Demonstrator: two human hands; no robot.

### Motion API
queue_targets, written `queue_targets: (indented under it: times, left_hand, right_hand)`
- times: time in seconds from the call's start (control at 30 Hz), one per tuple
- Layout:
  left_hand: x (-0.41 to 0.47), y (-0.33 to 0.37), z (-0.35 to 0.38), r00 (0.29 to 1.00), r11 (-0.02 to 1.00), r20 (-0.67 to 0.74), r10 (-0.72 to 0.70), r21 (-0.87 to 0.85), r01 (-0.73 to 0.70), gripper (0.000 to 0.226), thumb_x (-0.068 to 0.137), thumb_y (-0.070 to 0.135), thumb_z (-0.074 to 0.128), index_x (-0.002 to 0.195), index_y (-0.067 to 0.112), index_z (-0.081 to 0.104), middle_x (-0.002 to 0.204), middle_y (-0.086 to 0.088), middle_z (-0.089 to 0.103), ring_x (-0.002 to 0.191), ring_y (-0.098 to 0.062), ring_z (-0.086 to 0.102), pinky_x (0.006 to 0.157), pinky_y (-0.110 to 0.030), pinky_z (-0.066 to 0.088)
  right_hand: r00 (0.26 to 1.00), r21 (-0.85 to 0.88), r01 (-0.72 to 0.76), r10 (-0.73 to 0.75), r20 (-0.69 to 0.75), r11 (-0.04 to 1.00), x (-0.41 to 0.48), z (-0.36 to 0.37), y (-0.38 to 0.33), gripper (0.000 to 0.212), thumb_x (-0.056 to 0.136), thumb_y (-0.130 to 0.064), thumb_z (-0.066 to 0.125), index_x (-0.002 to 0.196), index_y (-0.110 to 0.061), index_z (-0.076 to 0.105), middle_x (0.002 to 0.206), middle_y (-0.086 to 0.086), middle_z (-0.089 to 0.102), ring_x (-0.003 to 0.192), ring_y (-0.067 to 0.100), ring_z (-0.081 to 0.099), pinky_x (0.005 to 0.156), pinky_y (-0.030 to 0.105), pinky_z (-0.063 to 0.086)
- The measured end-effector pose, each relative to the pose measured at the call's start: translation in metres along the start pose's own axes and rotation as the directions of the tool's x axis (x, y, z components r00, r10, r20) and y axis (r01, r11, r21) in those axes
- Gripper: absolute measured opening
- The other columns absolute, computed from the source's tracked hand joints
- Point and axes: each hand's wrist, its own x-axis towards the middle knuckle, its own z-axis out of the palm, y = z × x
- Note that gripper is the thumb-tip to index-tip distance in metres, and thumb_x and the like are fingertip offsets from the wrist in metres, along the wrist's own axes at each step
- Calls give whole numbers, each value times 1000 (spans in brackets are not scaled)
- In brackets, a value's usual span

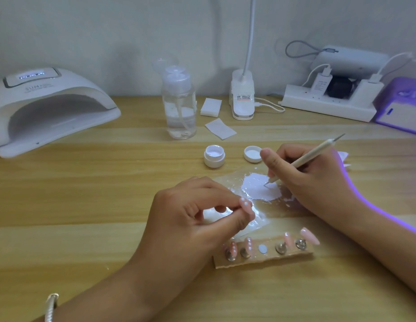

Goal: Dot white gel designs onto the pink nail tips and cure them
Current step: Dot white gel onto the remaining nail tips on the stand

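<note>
Left hand (193,219) pinches a white-dotted pink nail tip (246,205) between thumb and fingertips. Right hand (306,173) grips a dotting tool (302,160) pen-style, its point touching a white gel puddle (260,185) on clear film. Nearer, a cardboard strip (260,261) carries further pink tips (310,235); beyond, an open gel jar (214,156) and lid (253,154) stand on the counter (109,194). Both forearms angle inward from below.

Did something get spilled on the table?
White gel is smeared in a patch with small splashes on the clear sheet; it looks like a palette, not an accident. The gel jar stands open.
</note>
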Motion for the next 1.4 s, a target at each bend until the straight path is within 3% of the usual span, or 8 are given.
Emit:
queue_targets:
  times: [0.47,0.67,1.0,1.13,1.27,1.4]
  left_hand:
    - [0,0,0,1000,1000,-5,16,2,-16,10,75,23,79,66,26,75,73,6,71,71,-14,60,56,-26,41]
    - [0,-1,-1,1000,1000,-4,13,-11,-13,9,75,24,80,68,28,76,76,9,73,71,-13,61,57,-18,41]
    - [-1,0,-1,1000,1000,2,-2,-16,2,5,76,25,80,72,27,79,76,10,72,73,-10,62,57,-15,40]
    - [-1,-1,-1,1000,1000,4,-8,-19,9,5,77,26,79,72,27,79,77,9,72,73,-10,62,56,-16,40]
    - [-1,-1,-1,1000,1000,-2,1,-27,-1,5,77,25,79,72,27,80,77,7,73,72,-9,62,55,-18,40]
    - [-1,-1,-1,1000,1000,-17,23,3,-23,6,77,27,79,71,26,79,77,8,73,72,-11,63,56,-24,41]
  right_hand:
    - [1000,30,10,-10,-2,1000,0,1,1,49,90,-43,65,59,-5,60,43,-7,51,40,7,45,45,19,36]
    - [1000,44,0,0,-6,999,0,1,1,48,90,-43,66,59,-7,60,44,0,51,40,8,45,45,22,38]
    - [1000,58,1,-1,3,998,-1,1,1,47,91,-39,66,58,-5,59,44,-8,51,40,6,46,45,17,36]
    - [997,30,38,-35,-72,999,0,0,0,46,90,-42,65,58,-9,61,46,-3,52,41,7,46,44,16,35]
    - [983,157,132,-108,-151,979,0,-5,-14,35,92,-41,61,66,-18,68,51,-6,59,47,8,53,49,18,41]
    - [987,319,147,-119,-106,936,-7,-5,-39,37,90,-50,58,72,-21,71,60,-1,68,53,10,64,52,18,48]
